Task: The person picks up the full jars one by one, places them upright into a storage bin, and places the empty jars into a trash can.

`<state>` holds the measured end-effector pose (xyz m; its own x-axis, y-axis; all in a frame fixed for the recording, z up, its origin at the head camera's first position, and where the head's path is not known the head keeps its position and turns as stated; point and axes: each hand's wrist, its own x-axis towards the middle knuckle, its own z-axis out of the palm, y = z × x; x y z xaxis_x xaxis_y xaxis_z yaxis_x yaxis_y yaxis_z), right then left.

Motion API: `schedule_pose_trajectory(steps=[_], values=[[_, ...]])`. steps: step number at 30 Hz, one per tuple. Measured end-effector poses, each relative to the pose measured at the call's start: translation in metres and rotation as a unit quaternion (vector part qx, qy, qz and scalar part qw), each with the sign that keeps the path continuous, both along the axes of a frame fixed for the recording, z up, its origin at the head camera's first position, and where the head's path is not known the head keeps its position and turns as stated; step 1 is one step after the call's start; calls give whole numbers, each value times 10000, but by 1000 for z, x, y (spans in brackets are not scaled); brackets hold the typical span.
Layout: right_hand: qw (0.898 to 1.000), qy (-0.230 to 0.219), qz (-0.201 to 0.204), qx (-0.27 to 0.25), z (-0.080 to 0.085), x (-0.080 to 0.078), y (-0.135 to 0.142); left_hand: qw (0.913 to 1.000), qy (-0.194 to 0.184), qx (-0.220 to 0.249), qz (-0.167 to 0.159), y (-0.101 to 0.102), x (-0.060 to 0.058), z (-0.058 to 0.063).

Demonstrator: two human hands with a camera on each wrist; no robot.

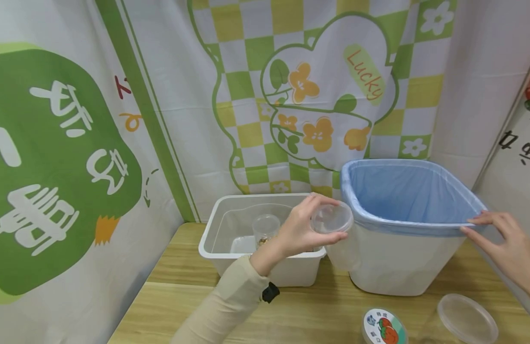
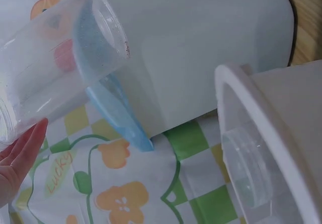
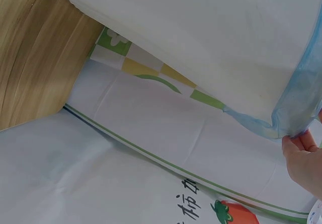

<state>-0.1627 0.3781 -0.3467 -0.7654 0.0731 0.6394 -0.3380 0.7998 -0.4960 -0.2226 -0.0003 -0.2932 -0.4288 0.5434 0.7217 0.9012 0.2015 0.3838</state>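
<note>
My left hand [image 1: 297, 227] grips a clear plastic jar [image 1: 344, 253] near its upper end, in front of the bin's left side. In the left wrist view this jar [image 2: 60, 73] looks see-through, with small specks near one end. Over at the right, my right hand [image 1: 507, 243] pinches the folded edge of a blue bin liner [image 1: 415, 191] at the rim of a white trash bin [image 1: 389, 263]. The right wrist view shows the fingers and thumb of that hand [image 3: 304, 161] at the liner's hanging corner [image 3: 297, 113].
Left of the bin stands a white plastic tub [image 1: 273, 272], with a clear cup [image 1: 265, 227] holding small brown bits inside. Near the front of the wooden table [image 1: 162, 306] are a round lid with a tomato picture [image 1: 383, 327] and another clear container [image 1: 467, 317]. Printed curtains [image 1: 170, 86] hang behind.
</note>
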Motion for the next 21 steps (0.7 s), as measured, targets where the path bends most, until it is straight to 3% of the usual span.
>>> schedule_pose_trajectory(steps=[10,21], values=[[9999,110,57,25,0,-2,-1,9969,-616,483,-82,0,-10,29],[9999,95,27,-65,1,0,-1,9888,-1213,833,261,12,-19,57]])
